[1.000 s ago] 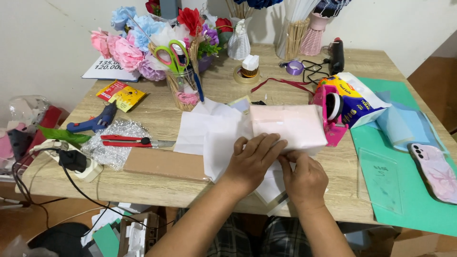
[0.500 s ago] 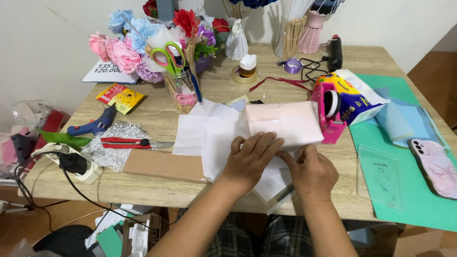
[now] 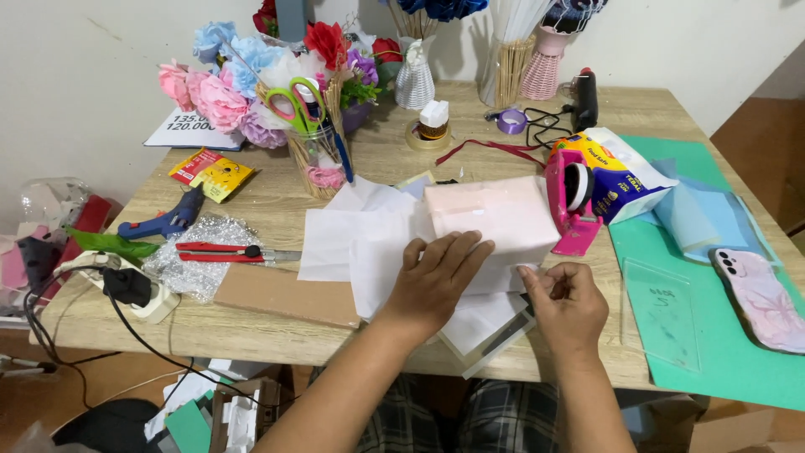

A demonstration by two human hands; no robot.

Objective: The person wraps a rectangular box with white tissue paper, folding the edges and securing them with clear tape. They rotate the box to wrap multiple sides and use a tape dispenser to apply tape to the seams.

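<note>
Pale pink wrapped box (image 3: 495,214); white tissue sheets (image 3: 360,243); hot-pink tape dispenser (image 3: 570,205); green mat (image 3: 713,335); light blue paper (image 3: 692,214); pink marbled phone case (image 3: 763,298); red-handled cutter (image 3: 222,250); blue glue gun (image 3: 163,222); green-handled scissors (image 3: 295,99); purple ribbon roll (image 3: 511,122).

The left hand (image 3: 436,281) lies flat, fingers spread, on white tissue sheets (image 3: 369,243) just in front of a pale pink paper-wrapped block (image 3: 495,214). The right hand (image 3: 566,302) pinches a sheet edge right of it. A pink tape dispenser (image 3: 573,205) touches the block's right side.
</note>
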